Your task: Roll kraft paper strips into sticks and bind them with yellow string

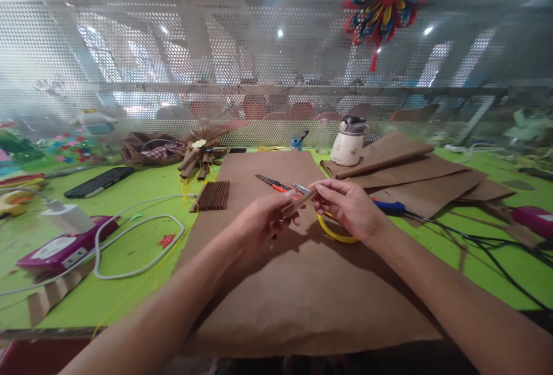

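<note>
My left hand (pixel 263 222) and my right hand (pixel 349 208) are closed together on a small rolled brown paper stick (pixel 298 203), held above a large brown paper sheet (pixel 302 288). The left fingers pinch its near end, the right fingertips its far end. A yellow ring (pixel 334 234) lies on the sheet under my right hand. Scissors with orange handles (pixel 276 184) lie just beyond my hands. A row of finished brown paper sticks (pixel 211 195) rests at the sheet's left edge.
On the green table (pixel 142 300): a white cable (pixel 138 237), a magenta device (pixel 64 248), a black phone (pixel 99 182), a bundle of paper rolls (pixel 201 159), a white jar (pixel 349 141), stacked brown sheets (pixel 415 173), black cables (pixel 484 248). A perforated metal screen (pixel 216 64) backs the table.
</note>
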`<state>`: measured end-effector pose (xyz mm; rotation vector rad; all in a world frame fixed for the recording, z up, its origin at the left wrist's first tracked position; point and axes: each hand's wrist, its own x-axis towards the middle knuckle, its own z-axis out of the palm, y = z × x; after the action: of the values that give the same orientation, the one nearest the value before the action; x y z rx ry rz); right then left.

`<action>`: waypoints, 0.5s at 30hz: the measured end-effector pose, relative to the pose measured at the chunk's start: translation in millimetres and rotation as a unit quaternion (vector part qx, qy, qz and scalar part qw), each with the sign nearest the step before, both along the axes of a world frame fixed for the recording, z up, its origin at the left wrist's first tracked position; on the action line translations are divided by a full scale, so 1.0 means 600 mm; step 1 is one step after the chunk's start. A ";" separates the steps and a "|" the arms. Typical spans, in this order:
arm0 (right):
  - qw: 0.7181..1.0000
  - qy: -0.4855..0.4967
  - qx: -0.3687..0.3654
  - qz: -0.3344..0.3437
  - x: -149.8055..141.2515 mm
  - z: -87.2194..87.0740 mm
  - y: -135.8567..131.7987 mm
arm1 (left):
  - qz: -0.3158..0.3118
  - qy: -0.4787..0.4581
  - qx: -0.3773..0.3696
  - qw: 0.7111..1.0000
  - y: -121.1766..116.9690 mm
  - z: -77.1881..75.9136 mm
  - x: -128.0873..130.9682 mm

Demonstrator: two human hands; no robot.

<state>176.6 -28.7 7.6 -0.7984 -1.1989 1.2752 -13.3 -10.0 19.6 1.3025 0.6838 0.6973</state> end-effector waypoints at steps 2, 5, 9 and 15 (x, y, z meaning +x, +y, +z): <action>1.000 -0.005 0.005 0.006 0.004 -0.002 0.002 | 0.000 0.010 -0.016 1.000 0.004 0.001 -0.002; 1.000 -0.011 0.009 0.019 0.006 -0.005 0.002 | 0.018 0.037 -0.002 0.999 0.006 0.002 -0.002; 0.999 0.008 -0.007 0.032 0.006 -0.003 -0.001 | 0.047 0.069 0.070 0.994 0.008 0.001 -0.002; 0.998 0.015 -0.047 0.026 0.004 0.000 -0.002 | 0.066 0.091 0.143 0.983 0.005 0.002 0.005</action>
<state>179.2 -30.0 7.4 -0.8182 -1.1481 1.3897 -10.1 -7.1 21.0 1.6103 0.8452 0.8124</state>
